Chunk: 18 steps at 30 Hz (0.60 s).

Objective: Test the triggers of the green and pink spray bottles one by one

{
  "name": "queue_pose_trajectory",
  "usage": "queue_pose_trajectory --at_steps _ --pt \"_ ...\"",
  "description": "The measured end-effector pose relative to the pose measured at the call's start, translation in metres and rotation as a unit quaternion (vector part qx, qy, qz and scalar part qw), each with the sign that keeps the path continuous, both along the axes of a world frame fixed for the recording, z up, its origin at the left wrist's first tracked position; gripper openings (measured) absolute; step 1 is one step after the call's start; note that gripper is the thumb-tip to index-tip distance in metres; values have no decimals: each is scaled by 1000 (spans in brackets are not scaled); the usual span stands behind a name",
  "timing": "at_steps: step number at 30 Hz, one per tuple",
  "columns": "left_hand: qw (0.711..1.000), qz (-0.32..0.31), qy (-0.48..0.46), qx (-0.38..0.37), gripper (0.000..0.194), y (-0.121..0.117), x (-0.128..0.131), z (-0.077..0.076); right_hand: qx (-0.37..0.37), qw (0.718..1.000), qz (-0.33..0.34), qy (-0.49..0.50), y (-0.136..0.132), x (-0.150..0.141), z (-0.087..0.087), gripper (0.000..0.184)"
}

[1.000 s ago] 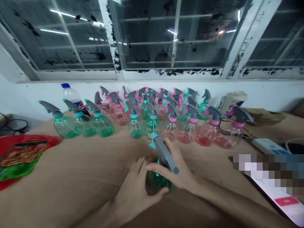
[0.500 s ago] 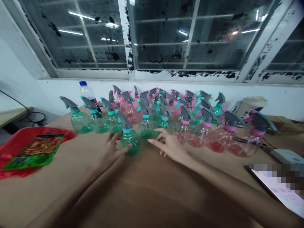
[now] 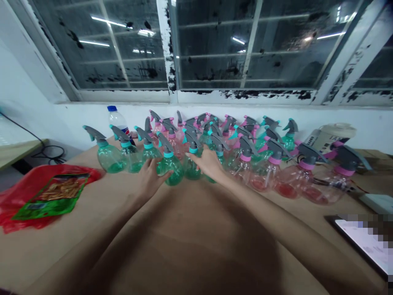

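My left hand [image 3: 150, 179] is around the lower left side of a green spray bottle [image 3: 175, 170], its thumb across the front. That bottle stands upright with a grey trigger head and turquoise collar. My right hand [image 3: 210, 164] is at the neck of the neighbouring green spray bottle [image 3: 192, 170], with the thumb in front and a finger behind. Part of another green spray bottle [image 3: 220, 154] shows behind this hand. More green spray bottles [image 3: 110, 159] stand to the left, and pink spray bottles [image 3: 260, 178] to the right.
Several more spray bottles crowd towards the wall. A blue-capped drink bottle [image 3: 118, 119] stands back left. A red plastic bag with a snack packet [image 3: 52, 194] lies left. At right are a white tub [image 3: 336, 135], cables and a lit tablet [image 3: 365, 237]. A window is above.
The green spray bottle moved from between both hands near me, forward and left into the front row. My right hand let go of it and reached to the bottle beside it. The view shifted.
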State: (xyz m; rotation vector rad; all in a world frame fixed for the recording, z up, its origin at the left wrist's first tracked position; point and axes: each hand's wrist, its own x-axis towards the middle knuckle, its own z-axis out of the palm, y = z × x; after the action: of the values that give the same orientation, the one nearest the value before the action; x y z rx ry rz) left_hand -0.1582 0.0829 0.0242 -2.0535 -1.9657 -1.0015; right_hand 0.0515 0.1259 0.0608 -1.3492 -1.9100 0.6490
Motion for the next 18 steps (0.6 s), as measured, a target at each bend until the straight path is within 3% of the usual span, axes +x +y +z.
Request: queue_pose_trajectory --at_steps 6,10,18 --pt "997 44 68 5 53 6 -2 5 8 998 -24 -66 7 -7 -10 46" --pt "994 68 83 -14 55 9 -1 6 41 992 -54 -107 1 -8 -12 59" --pt "990 90 82 -66 59 15 4 7 71 983 -43 -164 -32 4 -9 70"
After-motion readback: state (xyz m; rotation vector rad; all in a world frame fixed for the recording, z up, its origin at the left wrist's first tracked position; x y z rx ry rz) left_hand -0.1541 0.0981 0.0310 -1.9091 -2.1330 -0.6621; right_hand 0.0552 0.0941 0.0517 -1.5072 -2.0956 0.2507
